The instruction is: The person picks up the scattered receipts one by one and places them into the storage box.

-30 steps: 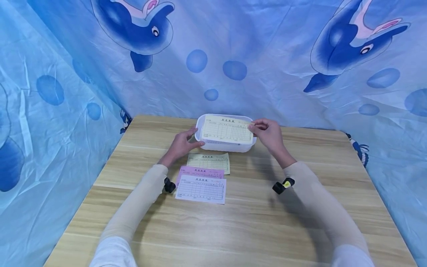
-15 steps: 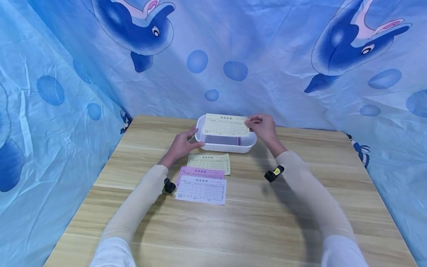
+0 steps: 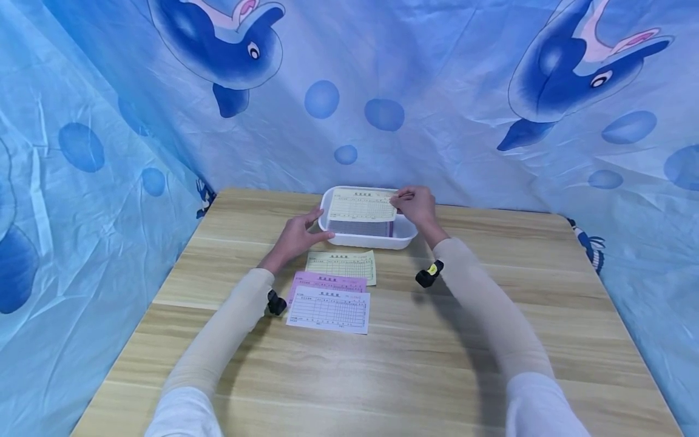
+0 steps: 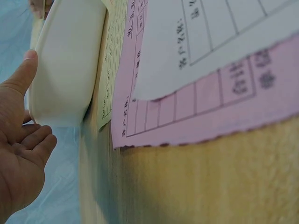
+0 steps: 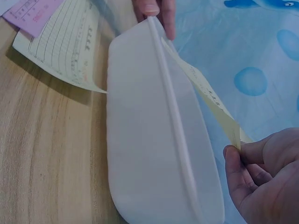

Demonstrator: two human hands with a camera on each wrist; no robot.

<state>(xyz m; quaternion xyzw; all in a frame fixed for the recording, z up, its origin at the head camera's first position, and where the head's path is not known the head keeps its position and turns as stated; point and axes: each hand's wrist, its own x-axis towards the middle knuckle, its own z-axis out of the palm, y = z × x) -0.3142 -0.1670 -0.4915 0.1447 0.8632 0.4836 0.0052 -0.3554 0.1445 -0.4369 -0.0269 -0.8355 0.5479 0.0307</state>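
At the back of the table sits a white plastic box, a stack of printed slips inside it. My left hand holds the box's left end, thumb on the near side and fingers at the far side; the left wrist view shows the thumb against the wall. Over the box, my right hand pinches a yellow receipt slip by its right edge. In the right wrist view thumb and fingertips grip the bent slip above the rim.
In front of the box a yellow slip, a pink slip and a white slip lie overlapping on the wooden table. A blue dolphin-print curtain hangs behind and beside the table.
My right hand has moved left with the yellow slip, which first lifted, uncovering the stack, and now sits lower over the box's left part. My left hand stays at the box.
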